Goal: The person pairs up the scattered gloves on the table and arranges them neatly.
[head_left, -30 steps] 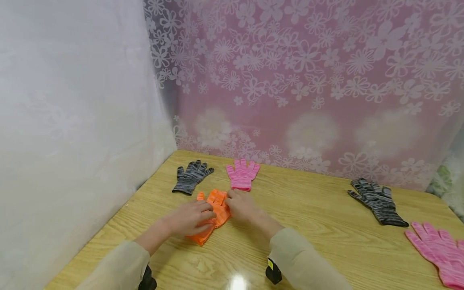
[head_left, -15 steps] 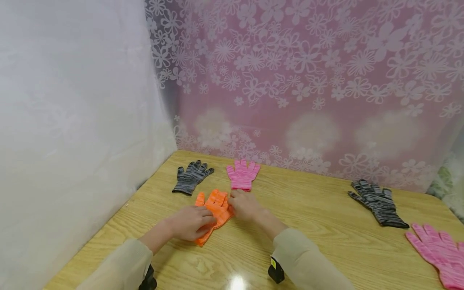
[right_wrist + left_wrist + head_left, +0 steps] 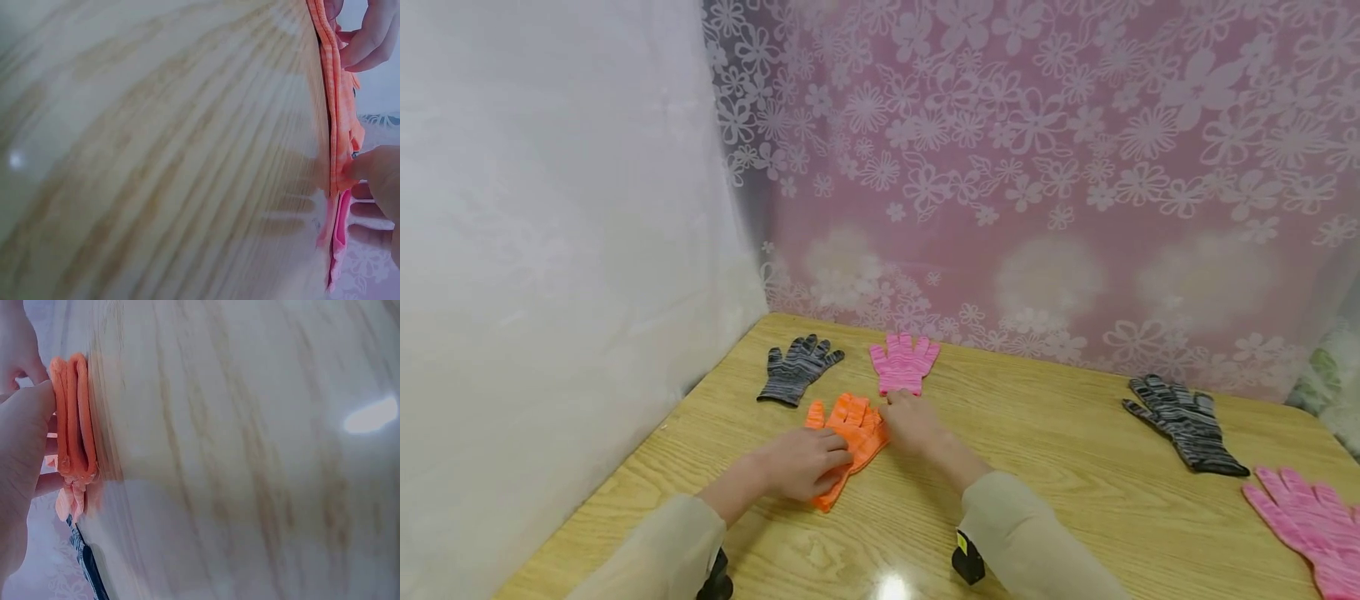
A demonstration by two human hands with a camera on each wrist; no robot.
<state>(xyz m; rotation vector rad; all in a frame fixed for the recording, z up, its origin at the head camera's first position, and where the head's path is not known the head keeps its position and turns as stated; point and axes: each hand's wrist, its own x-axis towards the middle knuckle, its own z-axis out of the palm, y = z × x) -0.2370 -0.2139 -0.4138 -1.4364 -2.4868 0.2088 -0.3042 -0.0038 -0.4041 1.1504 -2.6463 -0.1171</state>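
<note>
An orange glove lies on the table between the two hands, its fingers towards the back and its cuff towards the front. The left hand rests on the cuff side with bent fingers; in the left wrist view, thumb and fingers of that hand touch the layered orange cuff. At the glove's right edge, the right hand has its fingertips on the fabric. The right wrist view shows its thumb pressing the orange fabric, the other fingers of this hand extended beside it.
Behind the orange glove lie a grey-black glove and a pink glove, the latter close to the right hand. Another grey-black glove and another pink glove lie at the right. A curtain hangs behind the table.
The left hand has shifted slightly right over the orange glove, and more of its thumb side shows. The right hand has moved slightly right, with the glove's edge shifting too.
</note>
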